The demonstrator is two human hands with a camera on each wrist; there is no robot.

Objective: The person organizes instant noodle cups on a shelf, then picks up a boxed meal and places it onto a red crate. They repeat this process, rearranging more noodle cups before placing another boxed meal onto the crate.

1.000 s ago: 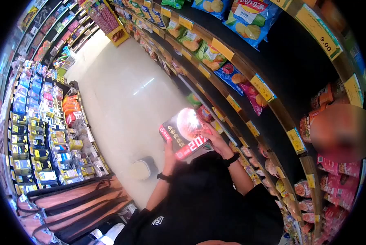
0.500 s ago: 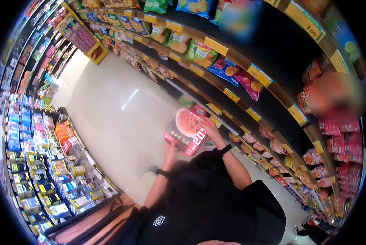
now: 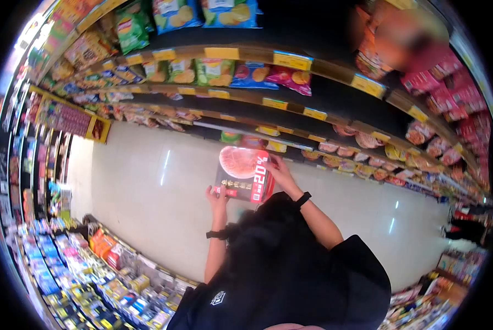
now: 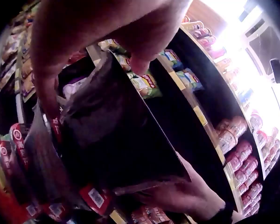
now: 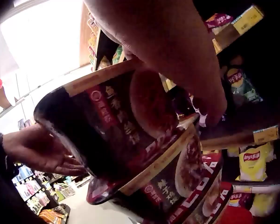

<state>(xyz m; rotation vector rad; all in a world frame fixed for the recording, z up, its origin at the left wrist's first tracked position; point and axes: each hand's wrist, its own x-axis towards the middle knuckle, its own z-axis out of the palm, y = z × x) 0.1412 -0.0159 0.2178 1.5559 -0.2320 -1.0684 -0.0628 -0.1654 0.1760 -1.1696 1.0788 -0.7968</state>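
Observation:
A black-and-red boxed rice meal [image 3: 238, 170] is held in front of the body, its lid printed with a bowl of food and "20%". My left hand [image 3: 218, 202] holds its near-left corner, thumb at the red label. At the right side, my right hand [image 3: 279, 170] grips the edge. In the right wrist view, the fingers of the left hand [image 5: 42, 149] lie along the end of the top box [image 5: 98, 112]. Below that box sits a second boxed meal [image 5: 170, 175], with more boxes partly hidden underneath. The left wrist view shows the dark side of a box [image 4: 121, 121].
Shelves with yellow price tags [image 3: 292, 60] curve across the far side, bearing chip bags [image 3: 216, 72] and pink packs [image 3: 447, 82]. Small packaged goods [image 3: 114, 275] fill a rack at the lower left. Pale tiled floor [image 3: 131, 198] runs between them. Someone in dark clothes [image 3: 466, 228] is at far right.
The head view has swung to the right, bringing the chip shelf across the top. The boxed meal has turned in both hands. A finger of the left hand now stands away from the box.

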